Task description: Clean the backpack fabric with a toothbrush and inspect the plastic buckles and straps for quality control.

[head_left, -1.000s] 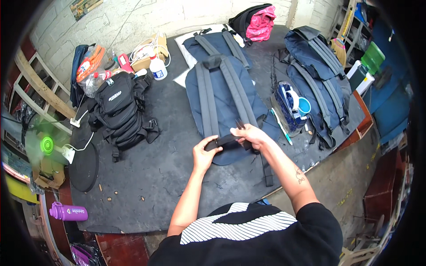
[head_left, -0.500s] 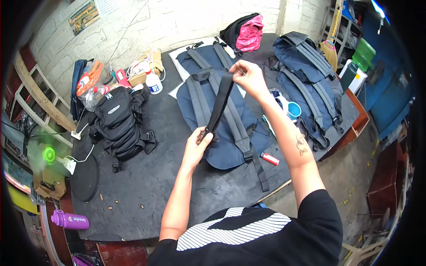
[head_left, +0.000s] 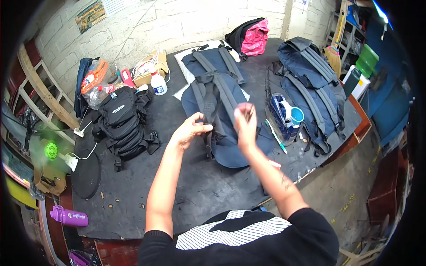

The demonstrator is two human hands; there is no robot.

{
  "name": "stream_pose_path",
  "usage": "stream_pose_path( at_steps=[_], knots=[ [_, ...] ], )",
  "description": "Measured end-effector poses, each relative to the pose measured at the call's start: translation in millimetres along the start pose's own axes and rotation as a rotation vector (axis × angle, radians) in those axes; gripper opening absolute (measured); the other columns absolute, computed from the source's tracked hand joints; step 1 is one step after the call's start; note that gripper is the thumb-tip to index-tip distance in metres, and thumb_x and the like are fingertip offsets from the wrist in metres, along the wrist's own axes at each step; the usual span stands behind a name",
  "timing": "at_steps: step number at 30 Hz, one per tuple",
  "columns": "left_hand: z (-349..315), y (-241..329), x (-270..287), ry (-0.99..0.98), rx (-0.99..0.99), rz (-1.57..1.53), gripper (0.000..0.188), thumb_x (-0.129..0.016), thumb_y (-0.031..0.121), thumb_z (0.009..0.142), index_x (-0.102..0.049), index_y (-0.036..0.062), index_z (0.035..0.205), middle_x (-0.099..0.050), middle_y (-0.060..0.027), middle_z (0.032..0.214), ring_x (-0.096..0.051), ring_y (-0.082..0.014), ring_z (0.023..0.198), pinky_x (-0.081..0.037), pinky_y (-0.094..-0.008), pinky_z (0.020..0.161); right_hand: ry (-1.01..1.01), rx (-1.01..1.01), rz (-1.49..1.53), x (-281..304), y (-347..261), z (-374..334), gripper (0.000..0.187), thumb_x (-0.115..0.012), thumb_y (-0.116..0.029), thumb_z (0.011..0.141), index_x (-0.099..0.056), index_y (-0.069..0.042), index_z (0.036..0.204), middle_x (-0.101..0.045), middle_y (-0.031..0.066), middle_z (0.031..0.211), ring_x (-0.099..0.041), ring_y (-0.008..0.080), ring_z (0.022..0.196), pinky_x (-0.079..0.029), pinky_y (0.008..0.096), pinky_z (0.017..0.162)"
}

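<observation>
A navy backpack (head_left: pixel 235 148) lies in front of me, its grey padded shoulder straps (head_left: pixel 225 94) facing up. My left hand (head_left: pixel 191 130) is closed at the backpack's left side, pinching a dark webbing strap (head_left: pixel 211 105) between thumb and fingers. Below that hand, part of the strap hangs over the pack. Over the pack's right half is my right hand (head_left: pixel 246 123), smeared by motion, so whether it grips anything does not show. Another navy backpack (head_left: pixel 188 62) lies beyond the first.
Left on the black table (head_left: pixel 177 208) are a black bag (head_left: pixel 119 119) and a white spray bottle (head_left: pixel 158 84). More navy backpacks (head_left: pixel 304 84), a clear pouch (head_left: pixel 284 119) and a toothbrush (head_left: pixel 276 136) lie right. A purple bottle (head_left: pixel 70 216) lies at the near left edge.
My right hand has come down and nearer from the strap's raised end. The strap, stretched up between both hands before, now hangs lower at my left hand. My right forearm now partly covers the red object.
</observation>
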State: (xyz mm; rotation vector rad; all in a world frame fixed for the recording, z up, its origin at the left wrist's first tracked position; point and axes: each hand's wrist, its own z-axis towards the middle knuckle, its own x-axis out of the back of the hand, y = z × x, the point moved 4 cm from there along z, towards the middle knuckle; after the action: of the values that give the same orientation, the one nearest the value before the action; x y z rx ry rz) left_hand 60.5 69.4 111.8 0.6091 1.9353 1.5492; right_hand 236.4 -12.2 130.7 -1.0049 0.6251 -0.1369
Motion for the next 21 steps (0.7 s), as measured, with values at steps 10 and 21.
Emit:
stream_pose_path(
  at_steps=[10,21],
  knots=[
    [-3.1,66.3,13.3,0.355,-0.338,-0.191,0.049,-0.072,0.009,0.074,-0.051,0.0078,0.118,-0.057,0.0039,0.081,-0.039,-0.0007,0.055,-0.026,-0.0157,0.045,-0.579,-0.035,-0.602,-3.4,93.5,-115.1,0.059,-0.078,-0.029,0.069,-0.048,-0.004,0.113,-0.048,0.0068,0.099,-0.053,0.0194,0.087,-0.045,0.0299,0.075],
    [10.2,132.0,11.9,0.441,-0.499,0.215,0.027,-0.081,0.010,0.063,-0.068,0.0036,0.087,-0.064,-0.0004,0.076,-0.057,-0.0080,0.068,-0.043,-0.0215,0.066,-0.129,0.024,-0.265,-38.9,16.0,-12.1,0.023,-0.065,-0.022,0.084,-0.059,-0.003,0.095,-0.054,-0.0038,0.081,-0.038,0.0014,0.065,-0.033,0.0165,0.058]
  ],
)
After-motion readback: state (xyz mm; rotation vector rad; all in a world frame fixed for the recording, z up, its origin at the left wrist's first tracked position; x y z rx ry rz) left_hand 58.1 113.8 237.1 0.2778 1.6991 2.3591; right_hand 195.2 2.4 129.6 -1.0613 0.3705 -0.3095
